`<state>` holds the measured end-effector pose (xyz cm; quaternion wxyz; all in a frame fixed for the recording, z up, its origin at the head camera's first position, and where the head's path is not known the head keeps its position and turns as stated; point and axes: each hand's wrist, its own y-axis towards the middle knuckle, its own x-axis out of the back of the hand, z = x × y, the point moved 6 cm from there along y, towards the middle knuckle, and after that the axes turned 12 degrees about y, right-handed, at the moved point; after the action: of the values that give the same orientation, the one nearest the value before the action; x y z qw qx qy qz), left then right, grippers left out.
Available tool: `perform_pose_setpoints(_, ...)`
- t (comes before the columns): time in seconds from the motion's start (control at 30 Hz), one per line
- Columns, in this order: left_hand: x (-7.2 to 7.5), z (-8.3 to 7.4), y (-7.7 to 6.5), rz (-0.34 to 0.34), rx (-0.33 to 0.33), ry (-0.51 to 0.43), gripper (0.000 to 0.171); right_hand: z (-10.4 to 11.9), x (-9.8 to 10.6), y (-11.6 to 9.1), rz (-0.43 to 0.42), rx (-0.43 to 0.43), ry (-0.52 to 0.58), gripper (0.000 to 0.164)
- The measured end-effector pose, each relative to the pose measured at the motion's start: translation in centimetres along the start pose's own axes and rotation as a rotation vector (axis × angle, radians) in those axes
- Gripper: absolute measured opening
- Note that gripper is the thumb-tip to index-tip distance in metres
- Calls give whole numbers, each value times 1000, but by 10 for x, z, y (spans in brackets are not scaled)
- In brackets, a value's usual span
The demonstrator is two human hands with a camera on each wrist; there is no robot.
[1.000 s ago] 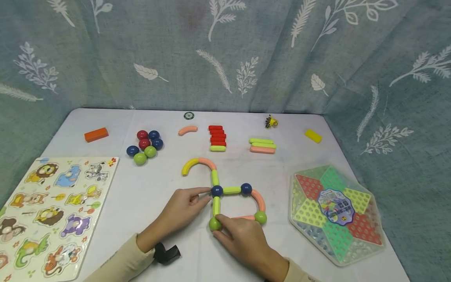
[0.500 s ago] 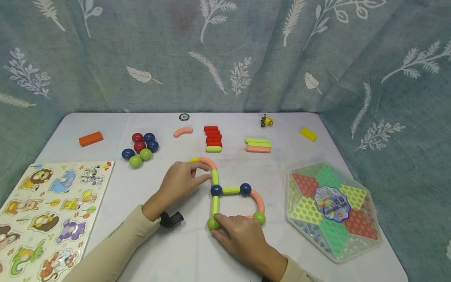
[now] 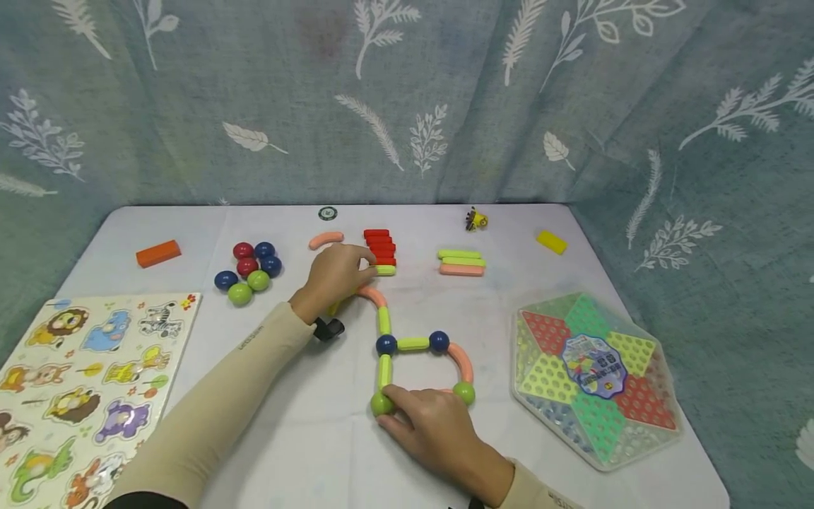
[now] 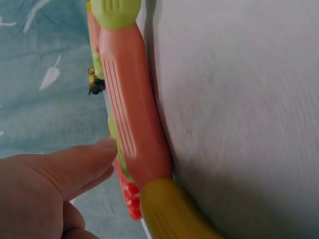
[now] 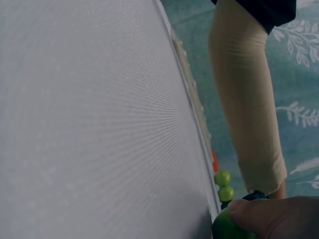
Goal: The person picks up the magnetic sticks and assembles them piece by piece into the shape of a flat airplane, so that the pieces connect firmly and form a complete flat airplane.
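My left hand (image 3: 337, 272) reaches over the structure's curved end to a short light-green stick (image 3: 386, 270), its fingertips at the stick's left end. Whether they pinch it cannot be told. Red sticks (image 3: 381, 244) lie just behind. With thumb and index finger, my right hand (image 3: 439, 431) holds a green ball (image 3: 381, 404) at the structure's lower left corner. Two blue balls (image 3: 386, 345), another green ball (image 3: 464, 393), green sticks (image 3: 413, 343) and curved pink sticks (image 3: 463, 362) make up the structure. In the left wrist view, a yellow curved stick (image 4: 172, 211) adjoins a pink one.
Left stand an animal puzzle board (image 3: 95, 382) and loose balls (image 3: 248, 267). A hexagonal game box (image 3: 594, 382) lies right. Behind are an orange block (image 3: 158, 254), a curved pink stick (image 3: 326, 240), longer sticks (image 3: 461, 262), a bee-like figure (image 3: 476, 219) and a yellow block (image 3: 551, 242).
My left hand has moved from the structure's blue ball, away from me past the curved top, to the short green stick. My right hand has kept its place on the green ball.
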<state>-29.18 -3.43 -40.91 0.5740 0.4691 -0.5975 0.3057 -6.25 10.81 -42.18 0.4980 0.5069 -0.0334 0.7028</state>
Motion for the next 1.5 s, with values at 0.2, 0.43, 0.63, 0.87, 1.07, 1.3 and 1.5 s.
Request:
perform_pose_setpoints(0.2, -5, -3, 4, 43, -1, -38, 18, 1, 0, 2, -1, 6, 11, 25)
perform_pose_setpoints(0.43, -11, -11, 11, 80, -15, -49, 20, 0, 0, 3, 1, 2, 24, 26)
perform_pose_setpoints(0.63, -12, -16, 5, 88, 3, -32, 23, 0, -4, 2, -1, 3, 33, 25)
perform_pose_setpoints(0.87, 24, 1, -43, 5, 97, -89, 31, 2, -4, 3, -24, 16, 35, 25)
perform_pose_setpoints(1.07, 30, 21, -117, -21, 244, -90, 30, 2, 0, 0, -33, 17, 5, 27)
perform_pose_setpoints(1.3, 26, 19, -151, -130, 276, -22, 28, 1, 3, 0, -63, 9, -2, 30)
perform_pose_setpoints(1.5, 17, 24, -150, -112, 268, 14, 36, 2, 0, 0, -46, 16, 17, 29)
